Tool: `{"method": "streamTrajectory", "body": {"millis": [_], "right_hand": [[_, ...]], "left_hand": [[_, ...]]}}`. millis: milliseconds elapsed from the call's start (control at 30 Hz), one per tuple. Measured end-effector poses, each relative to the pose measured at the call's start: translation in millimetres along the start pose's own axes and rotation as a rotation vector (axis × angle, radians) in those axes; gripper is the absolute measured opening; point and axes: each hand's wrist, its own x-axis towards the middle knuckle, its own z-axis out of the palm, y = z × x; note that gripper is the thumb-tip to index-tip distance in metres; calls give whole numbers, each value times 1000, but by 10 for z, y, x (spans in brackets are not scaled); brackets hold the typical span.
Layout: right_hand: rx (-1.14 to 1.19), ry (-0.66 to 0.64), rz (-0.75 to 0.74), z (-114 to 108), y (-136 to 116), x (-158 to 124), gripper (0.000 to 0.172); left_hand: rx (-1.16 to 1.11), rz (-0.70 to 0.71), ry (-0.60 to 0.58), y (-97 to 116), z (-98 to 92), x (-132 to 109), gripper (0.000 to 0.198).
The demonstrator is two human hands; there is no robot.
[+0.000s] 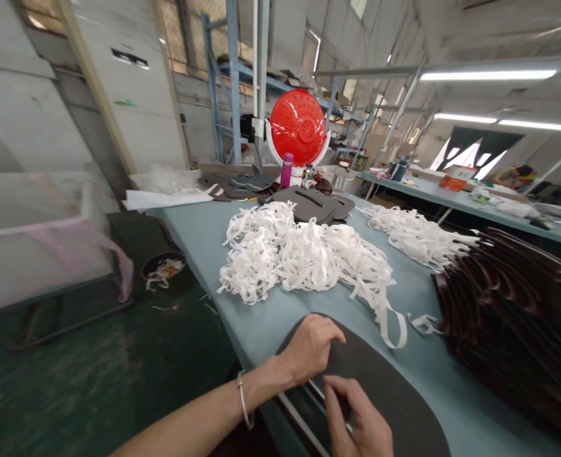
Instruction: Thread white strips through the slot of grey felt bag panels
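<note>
A dark grey flat panel (pixel 395 387) with a rounded edge lies on the near part of the table, below my hands. My left hand (pixel 311 346), with a bracelet at the wrist, is over the panel's left side; its fingers are curled, and what they may hold is hidden. Closer to me, my right hand (pixel 361 422) has its thumb and bent fingers drawn together above the panel; anything between them cannot be made out. Narrow white strips (pixel 302 422) run beneath my hands along the panel's left part.
Loose white ribbon (pixel 309 254) is heaped beyond the panel, with another ribbon pile (pixel 418 235) farther right. A tall stack of dark brown pieces (pixel 513 324) stands at right. Farther back are grey panels (pixel 304 204), a purple bottle (pixel 287 170) and a red round fan-like object (pixel 298 127).
</note>
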Motion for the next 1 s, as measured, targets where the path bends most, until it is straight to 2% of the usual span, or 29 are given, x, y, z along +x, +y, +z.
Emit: {"method": "streamTrajectory", "body": {"millis": [67, 133, 233, 333, 400, 467, 533, 600, 667, 800, 900, 967, 1000], "right_hand": [[38, -107, 42, 164, -28, 240, 18], [49, -166, 101, 428, -57, 500, 22], [18, -200, 143, 901, -66, 876, 24], [-7, -200, 177, 1323, -47, 1153, 19], [-27, -184, 194, 1507, -46, 1249, 14], [-56, -167, 208, 1573, -58, 1266, 13], [-91, -154, 220, 1504, -66, 1210, 14], [-138, -136, 238, 1304, -43, 1097, 16], [-191, -112, 265, 998, 29, 951, 18], [-304, -38, 344, 253, 282, 628, 18], [-321, 30, 366, -186, 401, 386, 14], [-297, 58, 361, -330, 383, 251, 13], [-287, 66, 355, -356, 351, 198, 13]], "left_hand": [[79, -163, 237, -100, -264, -159, 33], [196, -280, 420, -217, -539, -310, 33], [362, -362, 578, -394, -864, -483, 31], [479, -374, 584, -517, -1001, -583, 31], [537, -341, 497, -557, -995, -615, 34], [585, -309, 379, -580, -947, -624, 40], [630, -311, 297, -611, -896, -615, 44], [666, -332, 260, -674, -875, -589, 44], [682, -365, 267, -770, -895, -551, 44], [659, -441, 310, -905, -995, -469, 43], [649, -416, 364, -715, -967, -423, 42], [613, -361, 412, -409, -859, -395, 40], [557, -305, 395, -223, -783, -379, 38]]}}
